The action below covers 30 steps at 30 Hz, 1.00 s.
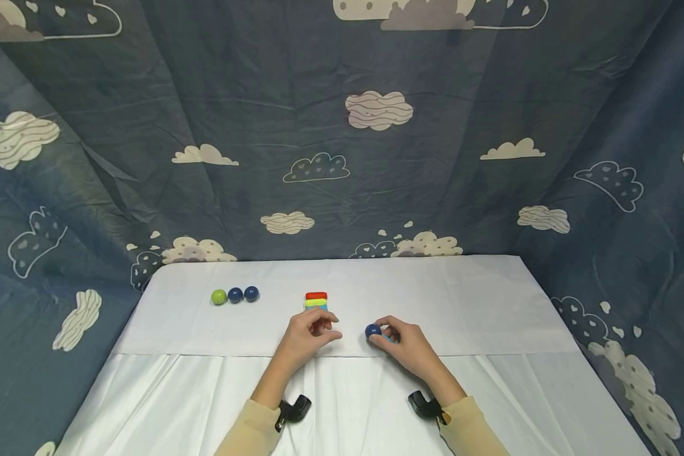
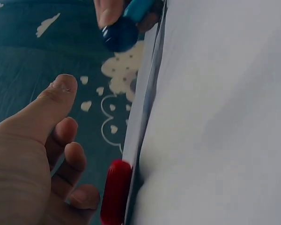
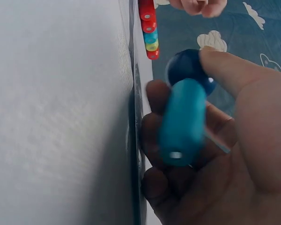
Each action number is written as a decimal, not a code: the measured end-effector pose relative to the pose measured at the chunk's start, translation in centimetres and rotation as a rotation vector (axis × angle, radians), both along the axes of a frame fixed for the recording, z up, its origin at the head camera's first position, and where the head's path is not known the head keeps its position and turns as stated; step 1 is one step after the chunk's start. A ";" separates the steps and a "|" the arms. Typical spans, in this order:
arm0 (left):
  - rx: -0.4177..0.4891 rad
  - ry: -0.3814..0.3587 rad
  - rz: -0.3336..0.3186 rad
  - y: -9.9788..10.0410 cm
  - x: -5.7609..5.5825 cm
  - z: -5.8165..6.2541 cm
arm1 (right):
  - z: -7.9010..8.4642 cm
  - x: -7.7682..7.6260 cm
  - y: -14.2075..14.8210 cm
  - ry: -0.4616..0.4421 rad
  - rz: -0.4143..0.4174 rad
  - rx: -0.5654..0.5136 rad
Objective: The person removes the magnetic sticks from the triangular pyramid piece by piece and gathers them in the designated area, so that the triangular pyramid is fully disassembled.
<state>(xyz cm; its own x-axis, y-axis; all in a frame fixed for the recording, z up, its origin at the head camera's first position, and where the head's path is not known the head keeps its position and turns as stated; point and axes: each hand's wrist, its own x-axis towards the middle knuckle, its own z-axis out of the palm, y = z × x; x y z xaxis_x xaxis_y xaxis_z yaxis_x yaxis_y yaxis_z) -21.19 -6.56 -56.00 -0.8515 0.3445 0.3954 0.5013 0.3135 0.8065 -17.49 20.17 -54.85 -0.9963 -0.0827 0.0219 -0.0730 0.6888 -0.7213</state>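
My right hand [image 1: 411, 347] pinches a dark blue ball [image 1: 372, 330] between thumb and fingers, a little above the white table. A light blue rod [image 3: 182, 123] lies in the same hand, its near end toward the wrist camera; whether it is joined to the ball I cannot tell. My left hand [image 1: 303, 341] holds nothing, its fingers loosely bent and the thumb apart. Just beyond it is a row of coloured rods [image 1: 316, 296], red, yellow and light blue, partly hidden by the fingers. A red rod [image 2: 116, 192] shows beside those fingers in the left wrist view.
At the back left of the white table [image 1: 433, 297] a green ball [image 1: 219, 297] and two dark blue balls [image 1: 235, 295] stand in a line. A dark cloth [image 1: 319, 139] printed with clouds hangs behind and at both sides.
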 end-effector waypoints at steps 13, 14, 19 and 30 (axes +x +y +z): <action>-0.086 -0.010 -0.150 2.5 0.8 -0.1 | -0.1 0.2 -0.7 -0.091 0.173 -0.246; -0.086 -0.017 -0.153 2.5 0.8 -0.1 | -0.2 0.1 -0.7 -0.096 0.179 -0.264; -0.110 -0.074 -0.157 2.5 1.0 0.0 | -0.3 0.1 -1.0 -0.111 0.166 -0.307; -0.118 -0.104 -0.129 2.2 1.1 0.0 | -0.7 0.0 -0.8 -0.111 0.164 -0.362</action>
<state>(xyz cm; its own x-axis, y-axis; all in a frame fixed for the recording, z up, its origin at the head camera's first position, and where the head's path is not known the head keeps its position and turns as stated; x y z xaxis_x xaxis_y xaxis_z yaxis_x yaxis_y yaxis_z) -20.07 -4.33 -56.02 -0.8316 0.4921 0.2576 0.4590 0.3478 0.8175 -17.49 19.34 -55.52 -0.9686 -0.2470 -0.0279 -0.0688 0.3744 -0.9247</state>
